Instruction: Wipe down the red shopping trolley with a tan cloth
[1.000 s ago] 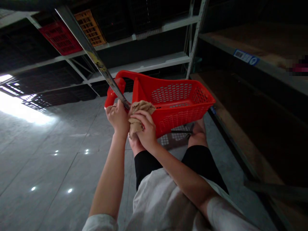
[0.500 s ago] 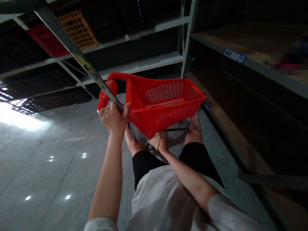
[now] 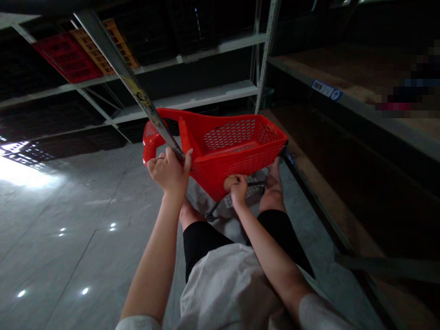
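Observation:
A red plastic shopping cart (image 3: 211,173) with perforated basket walls stands in front of me, between my legs. My left hand (image 3: 169,173) is closed round the lower part of a scuffed metal pole (image 3: 132,87), beside the cart's handle end. From there the pole slants up to the top left, where a dark shape covers its upper end. Against the near lower side of the basket, my right hand (image 3: 239,191) presses a tan cloth (image 3: 229,182), bunched in its fingers. Part of the cart's dark wheeled frame (image 3: 213,210) shows underneath.
Metal shelving (image 3: 206,94) runs across the back, carrying a red crate (image 3: 65,57), a yellow crate (image 3: 120,46) and several dark ones. At the right, wooden shelves (image 3: 350,87) bear a blue-and-white label (image 3: 326,90). Grey floor (image 3: 85,220) extends left.
My right hand has moved the cloth up and slightly right along the cart's side. My left hand and the pole appear a little farther right, and the whole view has shifted slightly.

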Demonstrator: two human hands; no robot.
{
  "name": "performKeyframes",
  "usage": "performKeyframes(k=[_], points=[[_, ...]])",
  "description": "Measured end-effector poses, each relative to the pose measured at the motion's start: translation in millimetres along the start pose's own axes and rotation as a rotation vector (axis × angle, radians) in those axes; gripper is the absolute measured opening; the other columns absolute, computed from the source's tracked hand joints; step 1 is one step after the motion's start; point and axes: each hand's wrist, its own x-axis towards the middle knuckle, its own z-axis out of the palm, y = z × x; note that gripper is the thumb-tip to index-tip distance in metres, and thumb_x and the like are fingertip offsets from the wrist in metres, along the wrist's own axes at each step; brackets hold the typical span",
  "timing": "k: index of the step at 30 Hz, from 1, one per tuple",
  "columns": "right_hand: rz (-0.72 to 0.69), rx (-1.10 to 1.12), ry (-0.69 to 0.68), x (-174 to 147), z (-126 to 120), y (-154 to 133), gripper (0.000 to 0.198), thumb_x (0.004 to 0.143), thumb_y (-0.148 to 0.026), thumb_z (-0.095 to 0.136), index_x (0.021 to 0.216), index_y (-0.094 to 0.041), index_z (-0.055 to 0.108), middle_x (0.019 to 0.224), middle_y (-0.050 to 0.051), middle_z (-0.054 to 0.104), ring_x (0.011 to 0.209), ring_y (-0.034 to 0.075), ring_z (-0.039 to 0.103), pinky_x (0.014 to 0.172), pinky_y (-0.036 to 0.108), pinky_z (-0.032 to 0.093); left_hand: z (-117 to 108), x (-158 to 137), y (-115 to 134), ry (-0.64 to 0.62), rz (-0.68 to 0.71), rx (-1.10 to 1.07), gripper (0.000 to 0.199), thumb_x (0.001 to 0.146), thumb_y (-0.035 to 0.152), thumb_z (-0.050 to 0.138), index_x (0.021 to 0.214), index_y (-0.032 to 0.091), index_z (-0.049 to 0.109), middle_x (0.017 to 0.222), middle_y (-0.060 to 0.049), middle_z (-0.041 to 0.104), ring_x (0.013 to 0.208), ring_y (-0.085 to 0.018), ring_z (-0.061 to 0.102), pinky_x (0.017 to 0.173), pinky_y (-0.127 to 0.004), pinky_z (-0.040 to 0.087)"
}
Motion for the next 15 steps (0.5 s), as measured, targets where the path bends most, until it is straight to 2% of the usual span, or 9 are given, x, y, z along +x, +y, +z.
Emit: performKeyframes(k=[3, 6, 8, 10, 12, 15], points=[[-0.065, -0.035, -0.158, -44.7, 31.6, -33.8, 0.019, 0.068, -0.014, 0.064, 0.086, -0.019, 0.065, 0.085, 0.003, 0.068, 0.08, 0.019, 0.062, 0.076, 0.033, 0.051, 0.1, -0.9, 11.5, -0.016, 0.06, 0.049, 0.052, 0.094, 0.066, 0.045, 0.089, 0.017, 0.059, 0.077, -0.011, 0.069, 0.079, -0.028, 0.065, 0.087, -0.042, 0.039], [-0.29, -0.053, -0.329, -58.5, 49.9, -82.1, 0.021, 0.078, -0.019, 0.066, 0.098, -0.023, 0.067, 0.106, 0.005, 0.069, 0.104, 0.025, 0.064, 0.095, 0.04, 0.052, -0.9, -3.1, 20.3, -0.03, 0.127, 0.045, 0.05, 0.097, 0.063, 0.041, 0.089, 0.017, 0.059, 0.075, -0.011, 0.069, 0.075, -0.026, 0.064, 0.083, -0.039, 0.038], [-0.498, -0.109, -0.389, -50.7, 53.7, -111.0, 0.025, 0.085, -0.017, 0.059, 0.107, -0.026, 0.065, 0.117, 0.006, 0.068, 0.116, 0.026, 0.06, 0.105, 0.044, 0.048, -2.1, -5.3, 24.9, -0.038, 0.154, 0.051, 0.05, 0.1, 0.059, 0.036, 0.089, 0.018, 0.06, 0.074, -0.01, 0.069, 0.071, -0.024, 0.062, 0.079, -0.037, 0.037], [-0.669, -0.217, -0.417, -35.5, 52.2, -128.1, 0.03, 0.09, -0.015, 0.054, 0.116, -0.027, 0.062, 0.124, 0.006, 0.067, 0.119, 0.027, 0.057, 0.107, 0.047, 0.045, -3.6, -7.5, 28.3, -0.03, 0.174, 0.078, 0.049, 0.103, 0.055, 0.032, 0.089, 0.018, 0.06, 0.073, -0.01, 0.069, 0.068, -0.023, 0.061, 0.076, -0.037, 0.036], [-0.777, -0.359, -0.454, -15.8, 46.1, -131.8, 0.035, 0.092, -0.017, 0.055, 0.125, -0.028, 0.06, 0.131, 0.004, 0.066, 0.12, 0.029, 0.054, 0.108, 0.048, 0.043, -5.3, -9.3, 30.1, -0.006, 0.198, 0.114, 0.048, 0.104, 0.05, 0.03, 0.088, 0.017, 0.061, 0.072, -0.009, 0.068, 0.066, -0.023, 0.061, 0.075, -0.037, 0.035], [-0.869, -0.576, -0.569, 24.0, 29.7, -120.7, 0.044, 0.092, -0.018, 0.059, 0.134, -0.031, 0.059, 0.137, 0.003, 0.065, 0.125, 0.031, 0.05, 0.112, 0.048, 0.037, -7.9, -11.2, 29.2, 0.026, 0.24, 0.146, 0.044, 0.105, 0.044, 0.03, 0.089, 0.016, 0.061, 0.07, -0.008, 0.067, 0.066, -0.024, 0.062, 0.075, -0.037, 0.035]])
